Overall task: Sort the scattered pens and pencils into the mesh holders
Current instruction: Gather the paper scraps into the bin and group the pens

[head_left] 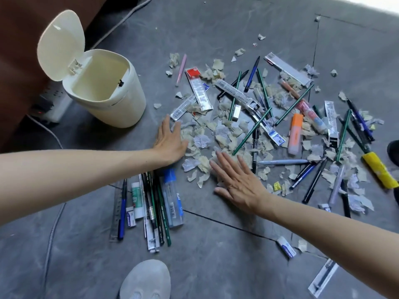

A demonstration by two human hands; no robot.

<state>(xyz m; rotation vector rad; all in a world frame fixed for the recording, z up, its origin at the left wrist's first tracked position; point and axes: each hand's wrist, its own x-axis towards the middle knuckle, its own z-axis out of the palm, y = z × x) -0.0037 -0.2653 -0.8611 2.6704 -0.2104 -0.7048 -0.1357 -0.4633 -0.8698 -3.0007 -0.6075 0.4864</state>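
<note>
I see torn paper scraps [218, 134] all over the grey floor [216, 255], tangled through the pens and pencils [265, 117], which lie criss-crossed from centre out to three o'clock. A cream bin [112, 91] stands at ten o'clock, lid up. Both my hands are flat, fingers spread, grasping nothing: left hand [170, 139] and right hand [235, 180] rest on the scraps at centre. A tidy row of pens [151, 208] lies at seven o'clock beside a ruler [114, 214]. An orange highlighter [295, 134] and a yellow marker [380, 170] show at three o'clock. My grey shoe [146, 279] sits at six o'clock.
</note>
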